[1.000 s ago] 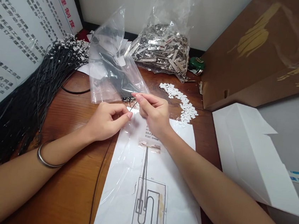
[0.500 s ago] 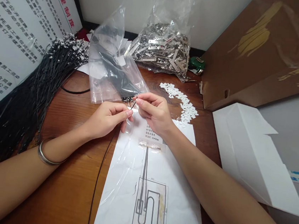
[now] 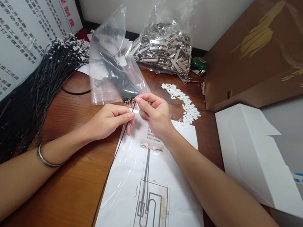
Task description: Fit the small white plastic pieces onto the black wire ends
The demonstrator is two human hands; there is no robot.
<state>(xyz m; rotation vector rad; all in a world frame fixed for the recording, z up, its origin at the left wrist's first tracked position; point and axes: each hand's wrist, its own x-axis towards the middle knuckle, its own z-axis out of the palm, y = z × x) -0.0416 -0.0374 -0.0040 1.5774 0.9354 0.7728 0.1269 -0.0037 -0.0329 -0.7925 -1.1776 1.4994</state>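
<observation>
Left hand (image 3: 110, 121) over edge of paper (image 3: 120, 204)

Left arm (image 3: 23, 174) enters from eight o'clock, right arm (image 3: 219, 189) from four; left hand (image 3: 110, 121) pinches, near the right hand (image 3: 155, 112), pinching toward ten.

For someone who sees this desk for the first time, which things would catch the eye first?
Probably the two hands near the centre, pinching a thin black wire at the top of a printed sheet. Next, the clear bag of shiny metal pieces at the back, and the big bundle of black wires on the left.
</observation>
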